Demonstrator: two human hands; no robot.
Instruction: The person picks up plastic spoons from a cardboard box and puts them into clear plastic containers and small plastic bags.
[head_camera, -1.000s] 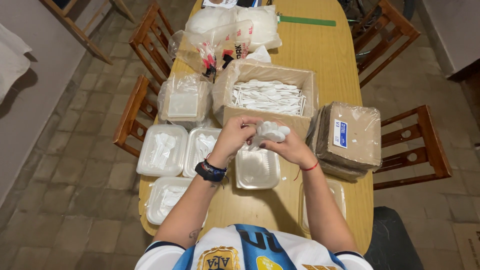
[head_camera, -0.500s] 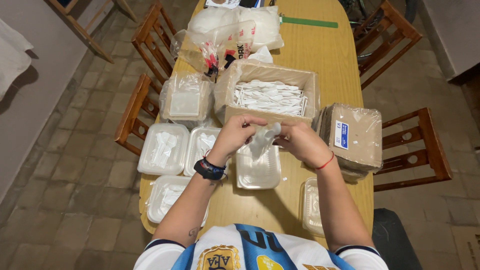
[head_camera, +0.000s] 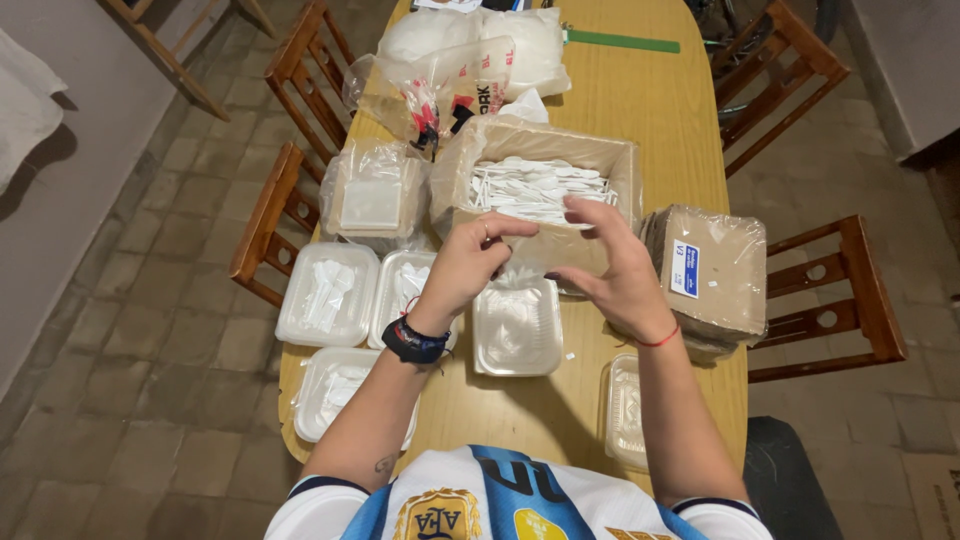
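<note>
1. Both hands are up over the middle of the wooden surface (head_camera: 650, 120), right in front of a cardboard box (head_camera: 545, 180) full of white plastic cutlery (head_camera: 530, 185).
2. Left hand (head_camera: 470, 265) has its fingers curled in, thumb and fingertips pinched close together. There's a thin clear bit of plastic wrap (head_camera: 520, 275) hanging just below it, but I can't tell for sure if it's actually gripping that. Black wristband on that arm.
3. Right hand (head_camera: 615, 270) is spread fairly wide, fingers bent over the front edge of the box, nothing clearly held. Red string round the wrist.
4. Directly under the hands sits an open clear plastic container (head_camera: 517, 330) with some white stuff inside, flat on the surface.
5. To its left, two more clear containers (head_camera: 330, 295), side by side, with cutlery in them. Another one (head_camera: 335, 390) nearer the person, at the surface's edge.
6. One more clear container (head_camera: 625, 410) is partly hidden behind the right forearm.
7. Right of the box: a wrapped stack of brown cardboard trays (head_camera: 710, 275) with a small label.
8. Left of the box: a bagged pile of clear lids (head_camera: 372, 195). Further back, plastic bags (head_camera: 470, 60) of white stuff.
9. Wooden chairs (head_camera: 290, 190) line both sides.
</note>
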